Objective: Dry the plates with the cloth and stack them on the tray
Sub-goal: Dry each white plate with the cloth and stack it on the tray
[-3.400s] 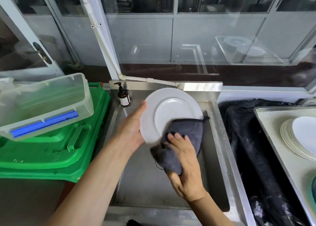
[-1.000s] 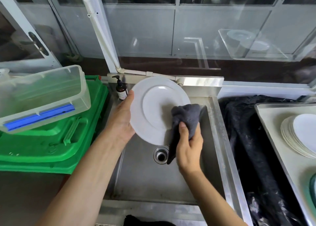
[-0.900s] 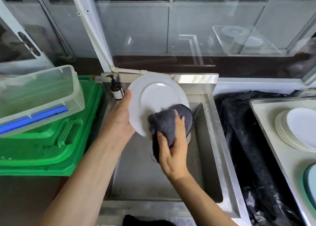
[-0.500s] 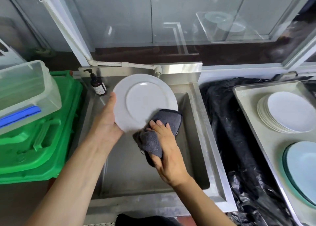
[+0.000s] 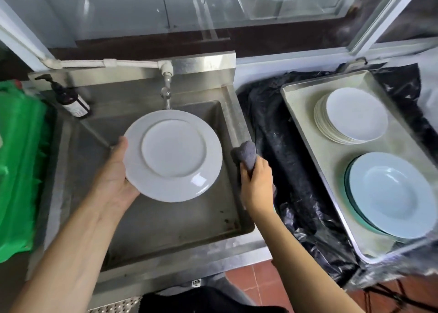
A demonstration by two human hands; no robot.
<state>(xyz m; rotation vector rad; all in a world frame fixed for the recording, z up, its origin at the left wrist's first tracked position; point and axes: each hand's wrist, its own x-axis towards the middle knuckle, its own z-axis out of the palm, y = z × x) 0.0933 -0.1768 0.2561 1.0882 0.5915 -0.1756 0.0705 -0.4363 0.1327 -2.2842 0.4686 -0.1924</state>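
Observation:
My left hand (image 5: 116, 177) holds a white plate (image 5: 173, 155) by its left rim, underside up, over the steel sink (image 5: 227, 113). My right hand (image 5: 257, 182) grips a bunched grey cloth (image 5: 245, 155) just right of the plate, apart from it, at the sink's right wall. On the metal tray (image 5: 305, 113) at the right lie a stack of white plates (image 5: 353, 115) and, nearer me, a stack of pale blue deep plates (image 5: 391, 194).
A tap (image 5: 167, 85) hangs over the sink's back edge, with a brown pump bottle (image 5: 71, 99) at the back left. Green plastic crates (image 5: 19, 165) stand left of the sink. Black plastic sheeting (image 5: 284, 158) lies between sink and tray.
The cloth has come off the plate and moved right with my right hand. The plate now lies flatter, and my view has swung right and down, showing the whole tray.

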